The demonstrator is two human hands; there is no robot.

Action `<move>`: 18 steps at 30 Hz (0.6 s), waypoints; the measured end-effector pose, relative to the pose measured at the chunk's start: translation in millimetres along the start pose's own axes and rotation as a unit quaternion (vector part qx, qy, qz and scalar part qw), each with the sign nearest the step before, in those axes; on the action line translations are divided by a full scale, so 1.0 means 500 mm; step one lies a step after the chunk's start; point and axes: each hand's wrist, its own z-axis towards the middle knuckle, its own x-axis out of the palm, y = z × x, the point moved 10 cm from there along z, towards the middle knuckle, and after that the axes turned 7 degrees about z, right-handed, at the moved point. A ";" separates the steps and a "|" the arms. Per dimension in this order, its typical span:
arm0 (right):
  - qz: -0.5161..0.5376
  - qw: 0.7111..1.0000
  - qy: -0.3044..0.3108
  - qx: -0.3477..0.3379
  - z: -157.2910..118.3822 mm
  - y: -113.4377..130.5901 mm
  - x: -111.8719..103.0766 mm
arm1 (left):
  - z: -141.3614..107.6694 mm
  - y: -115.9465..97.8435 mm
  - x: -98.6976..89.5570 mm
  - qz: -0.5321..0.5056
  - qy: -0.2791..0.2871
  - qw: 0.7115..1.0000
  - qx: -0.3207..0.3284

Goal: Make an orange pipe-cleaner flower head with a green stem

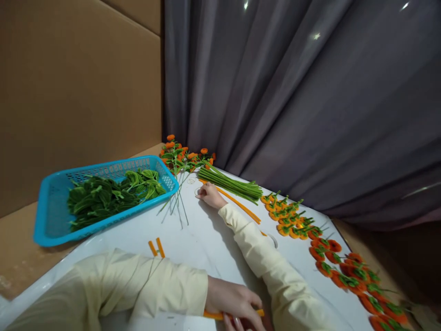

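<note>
My left hand point(234, 301) is low in the view, its fingers closed round an orange chenille stem point(215, 315) that sticks out on both sides. Farther off, my right hand point(211, 195) rests at the white tabletop with its fingertips drawn together. A thin, faint ring shape shows at those fingertips, and I cannot make out what they hold. Long orange chenille stems point(243, 208) lie just beyond my right hand and forearm. Behind these is a bundle of green chenille stems point(230, 184). Two short orange pieces point(156, 247) lie beyond my left forearm.
A blue basket point(43, 214) with green fuzzy leaves point(103, 200) stands at the left. Thin green stems point(179, 197) lie beside it. Orange flowers point(189, 156) are heaped at the back. Yellow-orange point(285, 216) and red-orange flower heads point(347, 276) line the right edge, by a grey curtain point(292, 92).
</note>
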 end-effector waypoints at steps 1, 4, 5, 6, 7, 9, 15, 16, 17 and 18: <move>0.005 1.000 -0.001 0.002 -0.005 -0.004 0.000 | -0.001 -0.008 0.001 -0.028 0.010 0.999 0.014; 0.039 0.999 0.002 0.009 -0.035 -0.005 -0.019 | -0.003 -0.018 -0.004 -0.086 0.019 0.996 0.029; 0.058 0.998 0.007 0.011 -0.051 -0.002 -0.032 | -0.002 -0.014 -0.007 -0.095 0.019 0.995 0.019; 0.079 0.997 0.011 0.011 -0.070 0.004 -0.048 | -0.001 -0.009 -0.009 -0.100 0.020 0.995 0.005; 0.101 0.995 0.019 0.010 -0.093 0.012 -0.066 | 0.001 -0.002 -0.009 -0.103 0.026 0.994 -0.012; 0.143 0.989 0.017 0.007 -0.150 0.031 -0.113 | 0.004 0.007 -0.001 -0.104 0.061 0.992 -0.035; 0.407 0.906 -0.068 0.099 -0.392 0.015 -0.221 | -0.006 0.023 0.013 -0.046 0.138 0.988 -0.059; 0.422 0.895 -0.090 0.113 -0.435 0.004 -0.230 | -0.008 0.023 0.006 -0.040 0.124 0.990 -0.061; 0.439 0.882 -0.109 0.129 -0.476 -0.009 -0.234 | -0.010 0.021 -0.002 -0.038 0.107 0.991 -0.065; 0.456 0.870 -0.123 0.143 -0.514 -0.023 -0.234 | -0.012 0.017 -0.010 -0.035 0.088 0.993 -0.068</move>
